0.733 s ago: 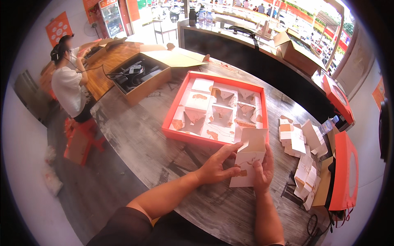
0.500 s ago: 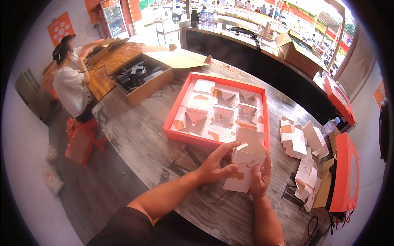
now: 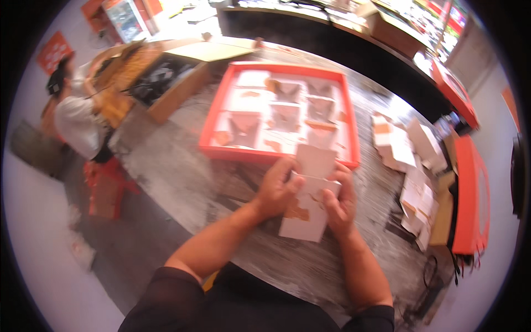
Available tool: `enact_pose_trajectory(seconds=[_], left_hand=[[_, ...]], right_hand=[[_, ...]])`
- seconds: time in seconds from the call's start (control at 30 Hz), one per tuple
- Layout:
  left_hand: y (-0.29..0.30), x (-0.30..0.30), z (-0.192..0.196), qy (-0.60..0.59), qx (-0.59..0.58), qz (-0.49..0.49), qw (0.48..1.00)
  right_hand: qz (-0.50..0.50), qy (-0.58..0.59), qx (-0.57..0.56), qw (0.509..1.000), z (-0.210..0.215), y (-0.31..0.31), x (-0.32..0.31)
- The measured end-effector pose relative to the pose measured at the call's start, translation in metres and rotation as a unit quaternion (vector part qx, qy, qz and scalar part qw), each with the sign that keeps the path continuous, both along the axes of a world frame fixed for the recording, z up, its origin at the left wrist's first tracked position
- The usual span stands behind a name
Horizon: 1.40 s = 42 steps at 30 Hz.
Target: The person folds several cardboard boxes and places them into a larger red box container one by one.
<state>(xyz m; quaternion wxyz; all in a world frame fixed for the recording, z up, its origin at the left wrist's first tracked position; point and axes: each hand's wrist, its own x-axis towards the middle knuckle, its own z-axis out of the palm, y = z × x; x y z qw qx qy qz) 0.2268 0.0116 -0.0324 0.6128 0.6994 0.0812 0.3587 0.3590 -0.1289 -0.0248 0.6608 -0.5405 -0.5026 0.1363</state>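
Both hands have drawn the white carton point(image 3: 307, 205) nearer the table's point(image 3: 182, 166) near edge; left hand point(image 3: 276, 188) and right hand point(image 3: 340, 202) clasp its sides (flap pointing toward the orange tray point(image 3: 215, 119)), long axis running near-to-far.

Bright daylight pours in from the far upper side, washing out the pale cardboard inserts in the shallow orange tray point(image 3: 210, 119). Motion blur smears the whole view, streaking the grey stone tabletop point(image 3: 177, 160). Fisheye distortion bends straight edges, and a black vignette rings the frame. Shadows are soft.
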Motion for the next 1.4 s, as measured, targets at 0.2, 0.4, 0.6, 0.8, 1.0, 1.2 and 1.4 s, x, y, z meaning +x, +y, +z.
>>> enact_pose_trajectory(seconds=[0.2, 0.4, 0.6, 0.8, 1.0, 1.2, 1.4], left_hand=[[-0.008, 0.005, 0.001, -0.056, -0.024, -0.003, 0.998], [-0.013, 0.005, 0.0, -0.083, -0.126, -0.018, 0.988], [-0.003, 0.005, -0.003, -0.01, -0.018, -0.024, 1.0], [-0.006, -0.001, -0.003, -0.017, -0.044, -0.047, 0.998], [-0.007, -0.001, 0.001, -0.001, -0.03, -0.054, 0.998], [-0.005, -0.003, 0.007, 0.004, 0.016, -0.032, 0.999], [-0.005, -0.003, 0.007, -0.006, 0.013, -0.022, 1.0]], right_hand=[[0.001, 0.091, 0.002, 0.996, -0.009, -0.007, -0.006], [-0.014, 0.112, 0.011, 0.993, -0.006, 0.001, -0.011], [-0.051, -0.064, 0.004, 0.997, -0.004, -0.002, 0.001], [-0.033, -0.039, 0.003, 0.999, -0.005, -0.002, 0.0], [-0.018, 0.047, -0.001, 0.999, -0.002, -0.003, -0.011], [0.0, 0.08, 0.012, 0.997, -0.001, -0.002, -0.014], [0.009, 0.065, 0.011, 0.998, -0.004, -0.003, -0.011]])
